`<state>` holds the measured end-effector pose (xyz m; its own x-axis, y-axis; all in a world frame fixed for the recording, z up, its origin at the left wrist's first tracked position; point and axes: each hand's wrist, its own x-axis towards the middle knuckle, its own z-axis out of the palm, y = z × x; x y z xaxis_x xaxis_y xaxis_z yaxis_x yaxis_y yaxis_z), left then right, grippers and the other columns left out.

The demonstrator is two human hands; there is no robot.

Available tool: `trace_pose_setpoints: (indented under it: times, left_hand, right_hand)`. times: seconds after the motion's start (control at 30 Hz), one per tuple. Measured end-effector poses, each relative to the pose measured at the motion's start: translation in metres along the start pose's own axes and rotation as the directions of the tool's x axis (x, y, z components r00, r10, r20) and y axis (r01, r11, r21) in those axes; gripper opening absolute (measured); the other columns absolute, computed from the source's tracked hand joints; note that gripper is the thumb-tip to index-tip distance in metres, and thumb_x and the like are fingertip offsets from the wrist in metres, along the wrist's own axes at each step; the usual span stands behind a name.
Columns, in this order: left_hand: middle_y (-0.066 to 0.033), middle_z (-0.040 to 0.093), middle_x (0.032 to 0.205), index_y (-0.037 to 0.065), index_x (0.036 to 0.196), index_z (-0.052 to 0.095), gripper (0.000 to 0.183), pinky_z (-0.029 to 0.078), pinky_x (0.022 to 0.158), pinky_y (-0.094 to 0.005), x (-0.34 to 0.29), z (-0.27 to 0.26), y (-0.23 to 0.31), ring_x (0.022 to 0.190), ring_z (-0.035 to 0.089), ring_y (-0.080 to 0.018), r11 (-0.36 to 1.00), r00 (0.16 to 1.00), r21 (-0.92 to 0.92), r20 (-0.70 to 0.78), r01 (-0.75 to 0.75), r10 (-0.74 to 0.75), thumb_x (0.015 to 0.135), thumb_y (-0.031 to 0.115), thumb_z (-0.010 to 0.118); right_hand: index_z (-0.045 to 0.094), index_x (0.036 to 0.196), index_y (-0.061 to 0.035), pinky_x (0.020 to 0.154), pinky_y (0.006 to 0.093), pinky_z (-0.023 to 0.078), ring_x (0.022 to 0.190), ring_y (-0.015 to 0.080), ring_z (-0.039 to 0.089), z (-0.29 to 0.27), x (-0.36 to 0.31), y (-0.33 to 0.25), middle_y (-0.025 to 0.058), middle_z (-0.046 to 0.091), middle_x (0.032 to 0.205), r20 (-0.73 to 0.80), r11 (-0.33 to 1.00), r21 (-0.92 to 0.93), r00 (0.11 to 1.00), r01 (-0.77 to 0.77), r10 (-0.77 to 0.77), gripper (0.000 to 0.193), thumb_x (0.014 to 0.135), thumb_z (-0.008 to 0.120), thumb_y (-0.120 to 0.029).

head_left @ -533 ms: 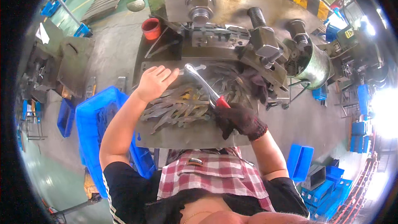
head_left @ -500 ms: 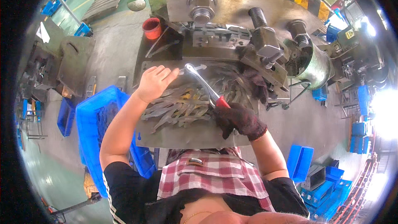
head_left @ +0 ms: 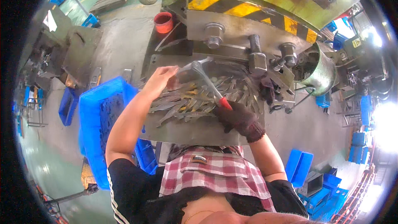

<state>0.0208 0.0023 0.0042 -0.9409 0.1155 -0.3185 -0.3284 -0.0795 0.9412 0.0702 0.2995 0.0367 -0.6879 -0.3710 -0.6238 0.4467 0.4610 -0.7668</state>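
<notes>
My left hand [head_left: 161, 81], bare, pinches one end of a flat, blade-shaped metal piece [head_left: 185, 68] above the worktable [head_left: 182, 135]. A dark knitted glove covers my right hand [head_left: 239, 120], which is closed around the red handle of a metal rod tool [head_left: 210, 86]. The tool's rounded head meets the metal piece near its middle; part of the piece sticks out beyond it. Below both hands lies a loose pile of similar thin metal pieces [head_left: 186, 103], some with a yellowish sheen.
A press with a yellow-and-black striped block [head_left: 244, 10] and large bolts [head_left: 214, 35] stands just beyond the table. A red cup [head_left: 163, 22] sits at the far left. Beside my left arm is a blue crate [head_left: 92, 120] with dark pieces. A green metal cylinder [head_left: 319, 72] stands right.
The striped press block has come lower and now hides the die block seen before. My left hand has turned, still pinching the piece; the tool's head stays against it.
</notes>
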Motion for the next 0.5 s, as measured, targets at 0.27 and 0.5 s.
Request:
trace_pose_setpoints:
  times: [0.27, 0.5]
  left_hand:
    - [-0.0132, 0.061, 0.091, 0.005, 0.087, 0.065, 0.018, 0.047, 0.084, -0.0427, -0.016, -0.047, -0.019, 0.097, 0.059, -0.0333, 0.104, 0.986, 0.980, 0.166, -0.168, 0.032, 0.076, 0.018, 0.069]
    - [-0.0175, 0.063, 0.096, 0.003, 0.092, 0.063, 0.022, 0.048, 0.081, -0.0442, -0.009, -0.041, -0.021, 0.096, 0.059, -0.0353, 0.252, 0.985, 0.953, 0.169, -0.170, 0.025, 0.079, 0.020, 0.067]
  right_hand:
    - [0.065, 0.101, -0.0023, 0.052, 0.0243, 0.043, 0.059, 0.0069, 0.052, -0.013, -0.011, 0.018, 0.0010, 0.062, 0.077, -0.157, 0.951, 0.262, 0.980, 0.164, -0.125, 0.035, 0.088, 0.066, -0.035]
    - [0.065, 0.098, -0.0040, 0.049, 0.0248, 0.041, 0.057, 0.0084, 0.052, -0.024, -0.022, 0.011, -0.0001, 0.057, 0.070, -0.216, 0.914, 0.382, 0.975, 0.134, -0.053, 0.032, 0.087, 0.067, -0.033]
